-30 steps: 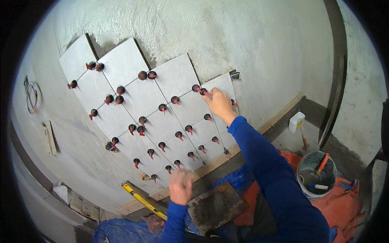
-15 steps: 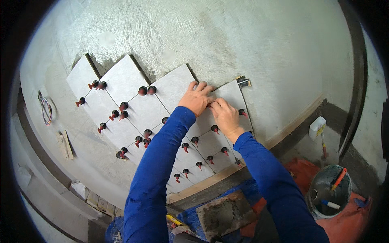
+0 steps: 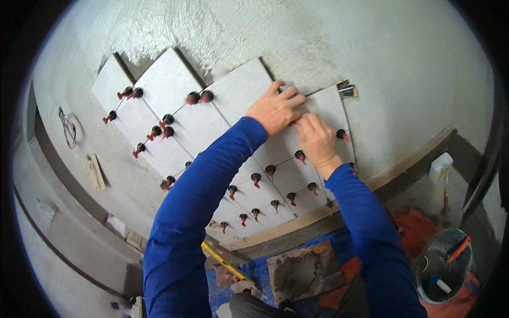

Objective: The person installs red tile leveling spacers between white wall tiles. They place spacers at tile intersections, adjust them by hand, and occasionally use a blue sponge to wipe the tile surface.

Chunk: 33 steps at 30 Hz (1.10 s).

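Tiles (image 3: pixel 238 87), centre frame, on wall (image 3: pixel 387 69). Clips (image 3: pixel 256 178), along joints, seemingly to level edges. Left hand (image 3: pixel 275 109): fingers bent over tiles, apparently bracing; right hand (image 3: pixel 318 140): fingertips bunched beside it. Grips hidden, cannot tell.

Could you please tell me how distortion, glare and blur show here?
Head view: the wooden batten bows, corners black; head view: pale sheen on the textured wall, upper left; head view: at least one tile-leveling clip looks smeared.

Clips (image 3: pixel 256 179) sit on the wall tiles (image 3: pixel 237 89). From the tiles, the jug (image 3: pixel 439 165) lies toward three o'clock, the bucket (image 3: pixel 432 255) holding tools (image 3: pixel 458 250) four, the slab (image 3: pixel 297 273) on a sheet (image 3: pixel 343 245) five, the spirit level (image 3: pixel 225 261) six, the cable coil (image 3: pixel 66 132) nine.
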### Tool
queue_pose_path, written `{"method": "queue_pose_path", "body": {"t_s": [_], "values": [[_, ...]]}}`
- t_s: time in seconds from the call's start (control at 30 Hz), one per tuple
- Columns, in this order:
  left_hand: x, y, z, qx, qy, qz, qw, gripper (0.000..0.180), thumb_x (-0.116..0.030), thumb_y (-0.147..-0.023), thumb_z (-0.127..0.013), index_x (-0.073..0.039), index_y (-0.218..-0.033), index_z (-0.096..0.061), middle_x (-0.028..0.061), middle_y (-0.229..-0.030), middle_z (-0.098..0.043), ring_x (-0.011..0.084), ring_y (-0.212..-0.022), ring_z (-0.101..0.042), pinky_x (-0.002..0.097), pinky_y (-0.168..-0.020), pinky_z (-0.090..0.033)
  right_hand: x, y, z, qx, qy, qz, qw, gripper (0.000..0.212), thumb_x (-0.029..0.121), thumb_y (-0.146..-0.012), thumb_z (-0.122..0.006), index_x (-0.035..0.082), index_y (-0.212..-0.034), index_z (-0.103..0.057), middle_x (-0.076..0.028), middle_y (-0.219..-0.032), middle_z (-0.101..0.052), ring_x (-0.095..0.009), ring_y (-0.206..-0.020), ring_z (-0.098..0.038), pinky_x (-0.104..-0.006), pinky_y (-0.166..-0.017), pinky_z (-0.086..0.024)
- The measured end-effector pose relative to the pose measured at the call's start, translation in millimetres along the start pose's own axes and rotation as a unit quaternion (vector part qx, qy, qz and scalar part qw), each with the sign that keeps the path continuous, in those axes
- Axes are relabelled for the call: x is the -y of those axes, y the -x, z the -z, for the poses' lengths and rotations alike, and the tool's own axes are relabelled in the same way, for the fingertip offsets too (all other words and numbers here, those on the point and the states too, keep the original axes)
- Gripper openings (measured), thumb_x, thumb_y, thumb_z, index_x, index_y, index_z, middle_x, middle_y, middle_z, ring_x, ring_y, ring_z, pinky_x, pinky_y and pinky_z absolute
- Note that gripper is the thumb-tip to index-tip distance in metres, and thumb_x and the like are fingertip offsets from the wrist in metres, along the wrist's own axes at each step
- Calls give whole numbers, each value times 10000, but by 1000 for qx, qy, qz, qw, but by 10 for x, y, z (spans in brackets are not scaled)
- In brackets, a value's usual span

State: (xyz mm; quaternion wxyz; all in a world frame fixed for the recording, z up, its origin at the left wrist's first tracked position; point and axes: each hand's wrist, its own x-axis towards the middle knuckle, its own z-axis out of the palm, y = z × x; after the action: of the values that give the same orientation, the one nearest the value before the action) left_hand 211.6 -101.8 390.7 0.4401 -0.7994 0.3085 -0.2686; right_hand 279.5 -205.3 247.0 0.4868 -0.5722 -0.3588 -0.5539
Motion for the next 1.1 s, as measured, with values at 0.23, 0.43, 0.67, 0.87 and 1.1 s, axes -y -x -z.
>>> {"method": "queue_pose_path", "body": {"t_s": [0.23, 0.43, 0.67, 0.87, 1.1], "values": [[-20, 80, -93, -1, -39, -13, 999, 254, -342, -780, -734, -209, -996, -757, -31, -1138, -574, 190, -1205, -514, 498, -1142, -356, -15, 63, -62, 5, -50, -6, 999, 122, 44, -833, -750, 28, -876, -637, -122, -902, -633, -320, -793, -664, -412, -667, -555], [-237, 147, -118, -63, -43, 86, 993, 148, -265, -808, -688, -161, -880, -765, -3, -1143, -583, 198, -1233, -501, 550, -1174, -301, -37, 3, -11, 4, -45, 5, 999, 122, 41, -846, -708, 60, -850, -588, -98, -859, -591, -307, -756, -646, -420, -650, -541], [-410, 92, -102, -25, -79, 150, 985, 159, -197, -799, -648, -116, -854, -772, 23, -1188, -603, 234, -1311, -461, 594, -1210, -210, 146, -13, 71, 65, -55, -131, 988, 95, 87, -850, -705, 52, -889, -625, -130, -907, -638, -372, -801, -660, -485, -709, -539], [-619, 129, -114, -41, -38, 279, 959, 154, -195, -815, -637, -109, -826, -764, 50, -1314, -580, 275, -1384, -412, 635, -1219, -145, 174, -155, 110, 128, -21, -162, 978, 118, 149, -881, -687, 39, -918, -666, -158, -925, -680, -394, -816, -680, -494, -733, -544], [-908, 458, 358, -63, 30, 309, 948, 192, -223, -779, -721, -94, -921, -713, 78, -1584, -391, 324, -1506, -278, 672, -1212, -112, 281, -212, 106, 157, -7, -263, 952, 290, 280, -902, -716, 2, -967, -668, -228, -983, -704, -429, -879, -695, -518, -778, -545]]}}
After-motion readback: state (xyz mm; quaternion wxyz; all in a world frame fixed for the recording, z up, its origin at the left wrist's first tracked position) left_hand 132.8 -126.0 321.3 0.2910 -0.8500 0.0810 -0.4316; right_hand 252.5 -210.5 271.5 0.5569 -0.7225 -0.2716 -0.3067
